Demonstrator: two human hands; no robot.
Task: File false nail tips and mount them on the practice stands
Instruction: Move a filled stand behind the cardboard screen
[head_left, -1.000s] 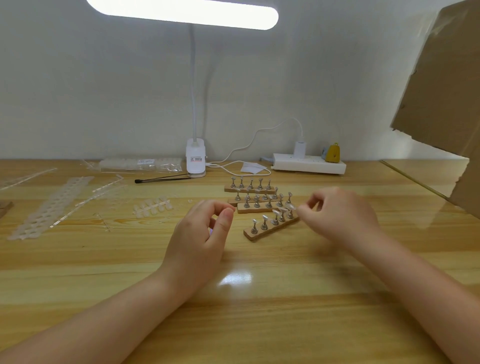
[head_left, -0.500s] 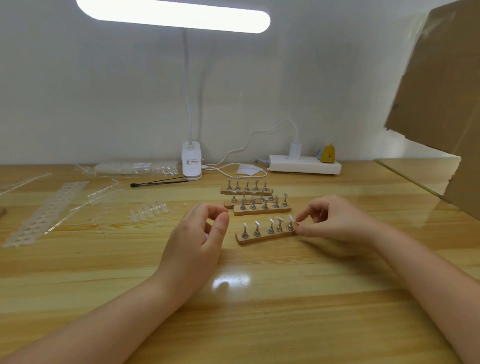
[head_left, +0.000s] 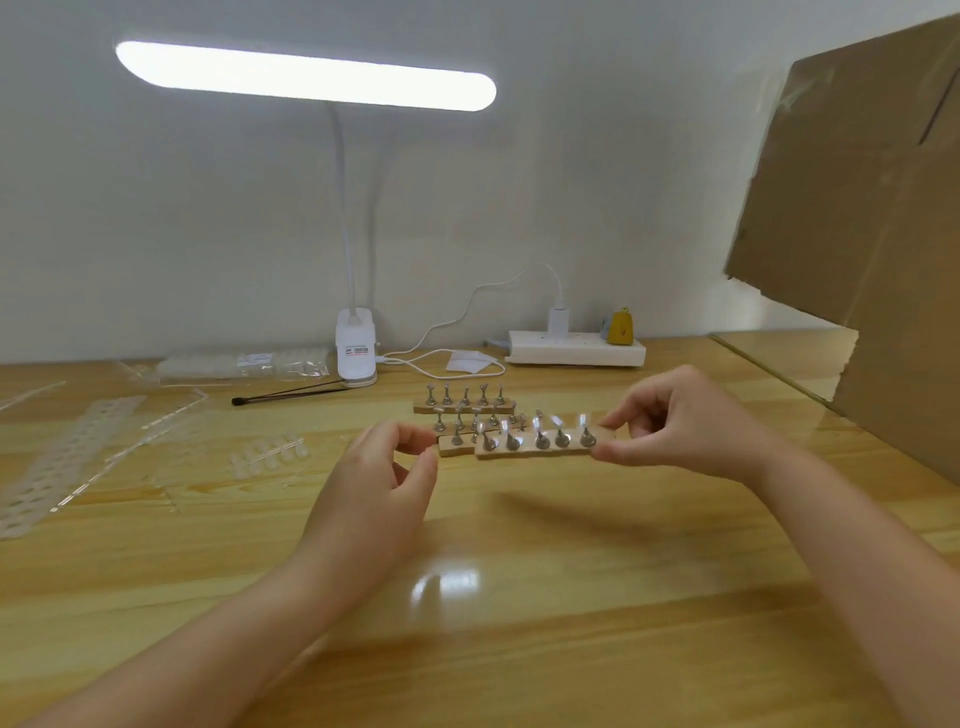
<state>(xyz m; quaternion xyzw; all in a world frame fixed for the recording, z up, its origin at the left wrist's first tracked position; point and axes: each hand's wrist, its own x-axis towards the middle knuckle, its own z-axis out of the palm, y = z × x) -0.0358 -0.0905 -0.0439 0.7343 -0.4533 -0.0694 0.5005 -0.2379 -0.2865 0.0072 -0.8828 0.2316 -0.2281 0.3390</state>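
Note:
My right hand (head_left: 685, 421) pinches the right end of a wooden practice stand (head_left: 535, 451) and holds it just above the table, with its shadow on the wood below. Its metal pegs carry clear nail tips (head_left: 558, 422). Behind it, other wooden stands (head_left: 465, 408) with bare metal pegs rest on the table. My left hand (head_left: 374, 488) is curled beside the held stand's left end, thumb near forefinger. I cannot see whether it holds anything. A short strip of clear nail tips (head_left: 267, 454) lies to the left.
Emptied clear tip frames (head_left: 67, 457) and a bag of tips (head_left: 244, 364) lie at the left. A clip lamp's base (head_left: 356, 353), a thin black tool (head_left: 291, 393) and a white power strip (head_left: 576, 353) stand at the back. Cardboard (head_left: 857, 234) leans at the right.
My right hand has taken hold of the nearest stand's right end and lifted it off the table, turning it level. My left hand has stayed curled in place.

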